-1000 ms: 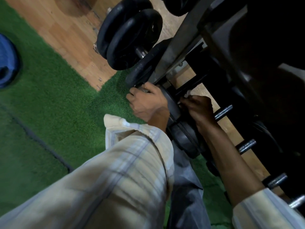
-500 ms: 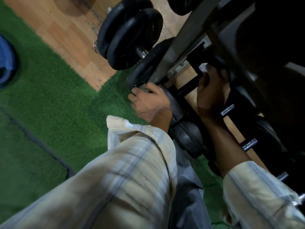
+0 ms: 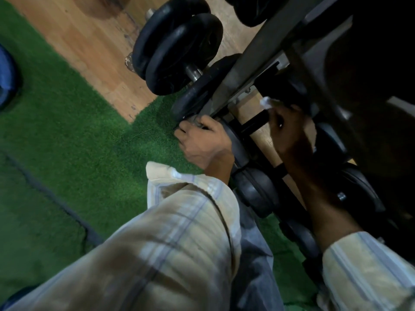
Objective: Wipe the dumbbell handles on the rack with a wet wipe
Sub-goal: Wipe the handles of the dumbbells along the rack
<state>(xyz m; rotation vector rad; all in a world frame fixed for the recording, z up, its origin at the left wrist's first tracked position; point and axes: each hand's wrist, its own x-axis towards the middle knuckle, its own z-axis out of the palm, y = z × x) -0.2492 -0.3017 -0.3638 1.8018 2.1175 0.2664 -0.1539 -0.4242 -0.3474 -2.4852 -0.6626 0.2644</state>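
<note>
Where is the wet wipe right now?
The wet wipe is in the person's right hand, right of centre in the head view, against a dark dumbbell handle under the rack's rail.

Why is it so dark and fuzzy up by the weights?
In the head view, the rack shades its own right side, so the right hand with the wet wipe looks dim; the left hand is smeared by motion, while the green turf is brightly lit.
</note>
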